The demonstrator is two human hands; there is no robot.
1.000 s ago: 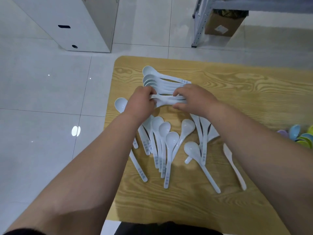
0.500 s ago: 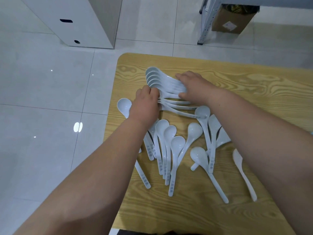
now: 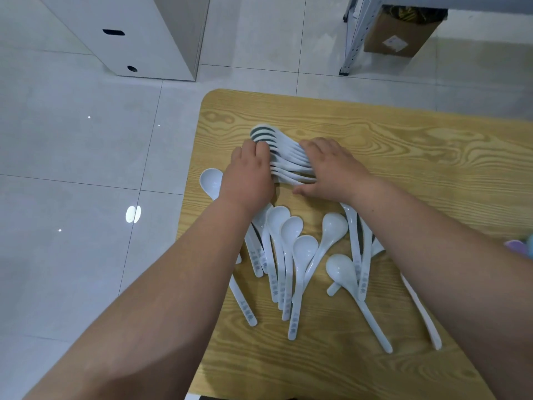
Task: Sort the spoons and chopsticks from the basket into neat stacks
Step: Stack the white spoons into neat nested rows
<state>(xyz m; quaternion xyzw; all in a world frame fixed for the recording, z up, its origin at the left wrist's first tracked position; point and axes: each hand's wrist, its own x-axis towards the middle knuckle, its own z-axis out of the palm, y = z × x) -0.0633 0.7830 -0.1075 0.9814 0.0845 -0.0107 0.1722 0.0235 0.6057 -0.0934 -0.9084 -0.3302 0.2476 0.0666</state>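
Head cam, going left to right: one loose spoon point(image 3: 211, 182) lies by the left edge of the table point(image 3: 418, 168), partly under the left hand point(image 3: 249, 176). That hand's fingers bend onto the bowl end of the nested spoon stack point(image 3: 288, 157); can't tell if it's really gripping or just shoving. The right hand point(image 3: 336, 168) lies flattish over the handles, pressing rather than clutching. Looks like the squaring-up step, with both hands squeezing the stack tidy. Nearer the person, a jumble of unsorted spoons point(image 3: 302, 249) fans out, with one more spoon point(image 3: 424, 316) off to the right. No chopsticks or basket in view. Next move is probably to let go, grab a loose spoon by its handle, turn it bowl-left and nest it on.
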